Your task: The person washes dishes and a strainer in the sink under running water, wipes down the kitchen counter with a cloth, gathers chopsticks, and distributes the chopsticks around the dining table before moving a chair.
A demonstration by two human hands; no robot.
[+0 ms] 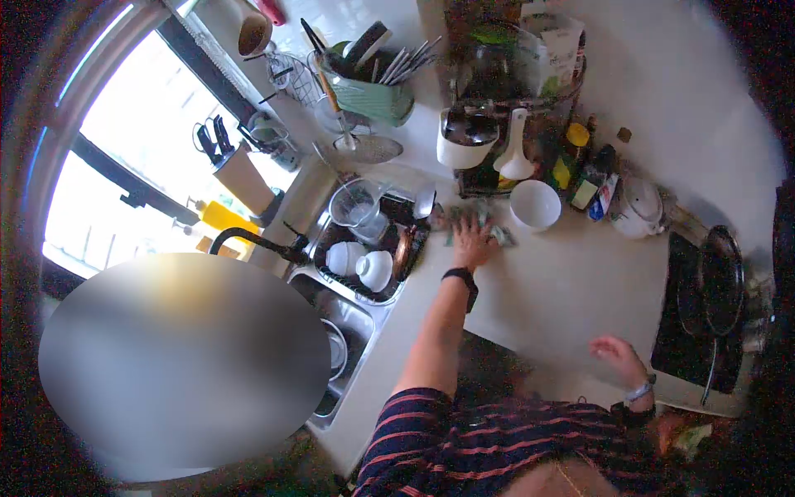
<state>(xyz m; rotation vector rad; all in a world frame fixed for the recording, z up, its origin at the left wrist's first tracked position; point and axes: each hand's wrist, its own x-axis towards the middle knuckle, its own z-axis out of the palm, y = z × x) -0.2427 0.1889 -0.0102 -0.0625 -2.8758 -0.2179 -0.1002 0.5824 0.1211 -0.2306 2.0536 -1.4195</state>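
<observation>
My left hand [470, 240], with a black watch at the wrist, presses down on a patterned cloth [499, 238] on the pale countertop [538, 282]. Its fingers are spread over the cloth, which shows on both sides of them. A white bowl [535, 206] stands just to the right of this cloth. Lower right, my right hand [618, 354] is held near the counter's front edge. Its fingers are loosely bent and slightly blurred, with nothing seen in them.
A dish rack [396, 286] with bowls and a clear jug [356, 203] stands beside the sink [362, 319]. Bottles [575, 153] and a lidded white pot [639, 207] line the back. A pan [719, 277] rests on the black hob [675, 331]. A blurred oval covers the lower left.
</observation>
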